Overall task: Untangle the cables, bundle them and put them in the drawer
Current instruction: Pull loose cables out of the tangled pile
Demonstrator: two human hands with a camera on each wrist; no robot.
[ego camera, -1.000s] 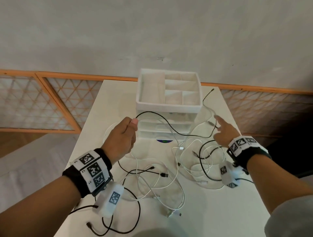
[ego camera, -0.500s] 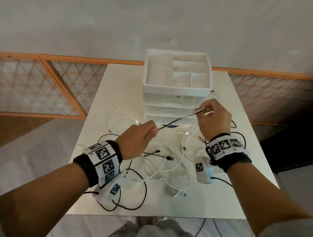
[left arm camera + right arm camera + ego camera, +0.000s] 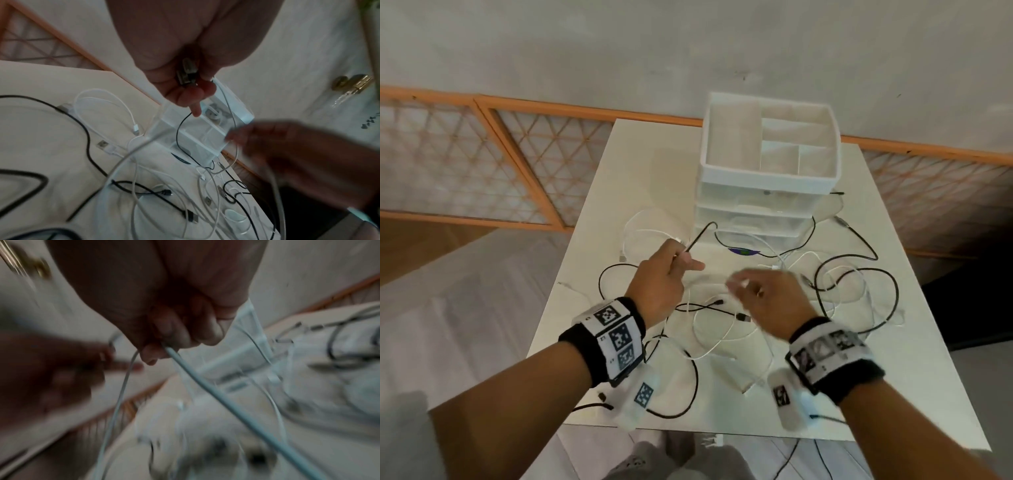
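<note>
My left hand [image 3: 667, 274] pinches the plug end of a thin black cable [image 3: 702, 233]. In the left wrist view the plug sits between the curled fingers [image 3: 185, 91] and the black cable [image 3: 178, 129] drops toward the table. My right hand [image 3: 763, 298], blurred, is just right of it, fingers [image 3: 174, 331] curled round a pale white cable [image 3: 205, 386]. A tangle of black and white cables [image 3: 722, 329] lies on the white table [image 3: 893, 394]. The white drawer unit [image 3: 767, 174] stands at the back, its drawers closed and its top tray open.
An orange-framed lattice screen [image 3: 482, 164] runs behind and left of the table. Black cable loops [image 3: 859, 274] spread to the right of the drawers. Some cables hang over the near table edge [image 3: 688, 431]. A brass door handle [image 3: 353, 84] shows on the wall side.
My right hand let go of the far part of the black cable, dropped toward me and now grips a white cable. The left hand keeps the black cable, which has gone slack.
</note>
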